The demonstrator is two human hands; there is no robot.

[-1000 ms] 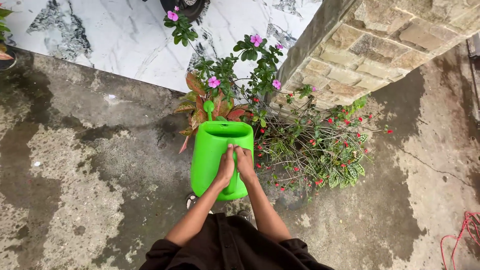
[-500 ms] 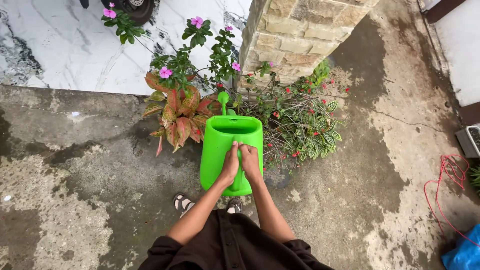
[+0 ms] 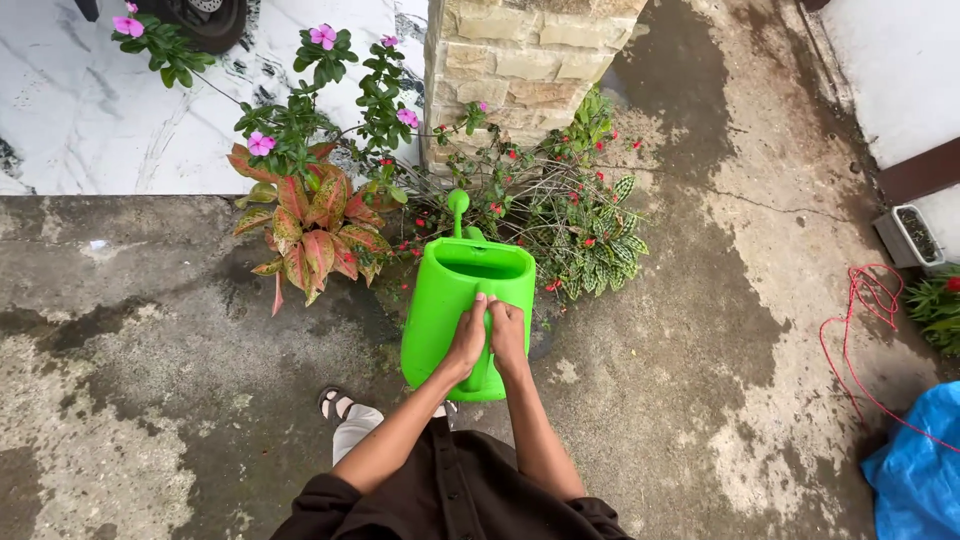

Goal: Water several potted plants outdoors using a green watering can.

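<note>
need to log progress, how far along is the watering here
Looks done: the concrete shows dark wet patches near the plants. In hand: left hand and right hand grip the green watering can, spout toward the red-flowered plants. No water visibly pouring; what's left can't be told.

A single head-worn camera looks steeply down from standing height, facing the stone pillar [image 3: 520, 45] ahead.
</note>
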